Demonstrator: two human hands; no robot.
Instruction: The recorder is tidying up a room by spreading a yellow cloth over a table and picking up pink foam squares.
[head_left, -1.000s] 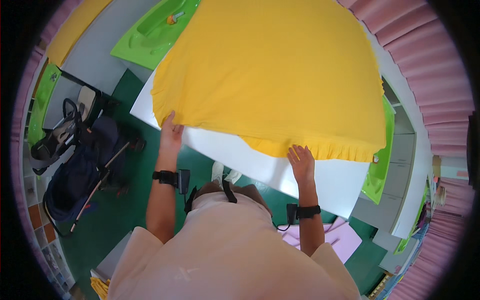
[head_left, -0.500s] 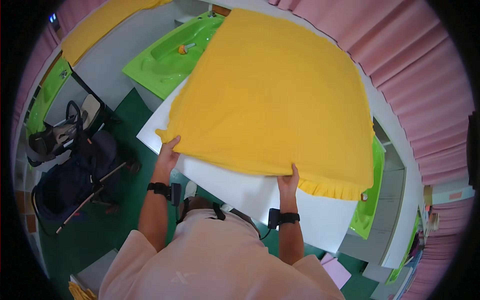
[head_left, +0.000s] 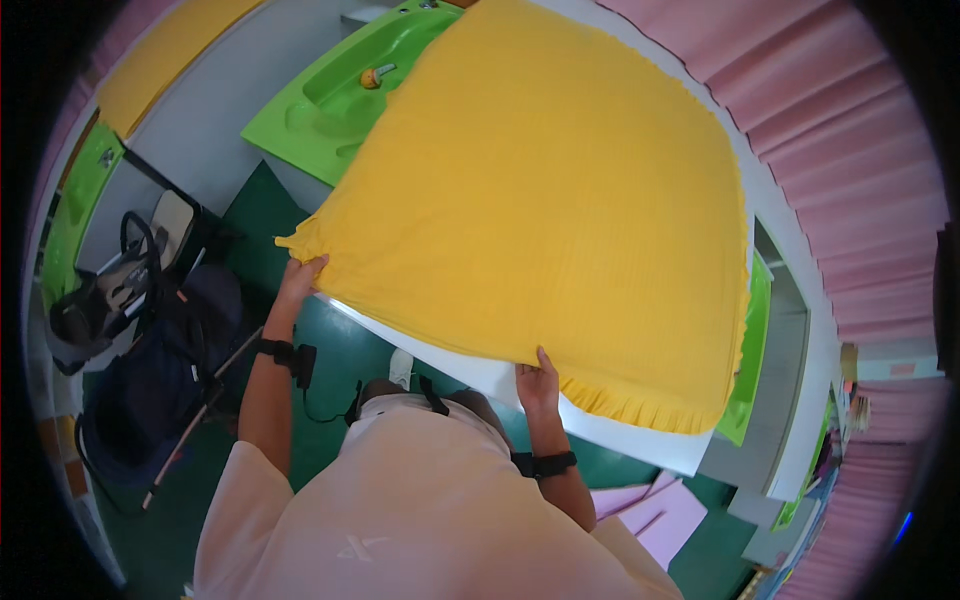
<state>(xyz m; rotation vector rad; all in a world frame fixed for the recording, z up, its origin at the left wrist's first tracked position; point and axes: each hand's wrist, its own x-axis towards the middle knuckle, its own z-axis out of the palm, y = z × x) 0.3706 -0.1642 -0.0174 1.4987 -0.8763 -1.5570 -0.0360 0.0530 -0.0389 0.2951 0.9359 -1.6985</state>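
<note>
A large yellow cloth [head_left: 540, 190] with a gathered, frilled edge is spread over a white table [head_left: 640, 445]. At the cloth's near left corner, my left hand [head_left: 303, 275] is closed on the fabric, and a small tuft sticks out past the fingers. My right hand [head_left: 538, 382] grips the near edge farther right, thumb on top and the other fingers under the cloth. The frilled edge hangs loosely just right of that hand. Between my hands the near edge is drawn fairly straight and covers most of the table's front.
Beyond the table at left is a green basin [head_left: 330, 115] holding a small orange-and-white object [head_left: 376, 76]. A dark stroller [head_left: 165, 350] stands on the green floor to my left. Pink curtains [head_left: 770, 80] hang at the far right; pink panels [head_left: 660, 515] lie near my right elbow.
My left hand has moved left and slightly away, pulling the corner out past the table's edge. My right hand has shifted left and nearer. The cloth now reaches farther over the table's near side.
</note>
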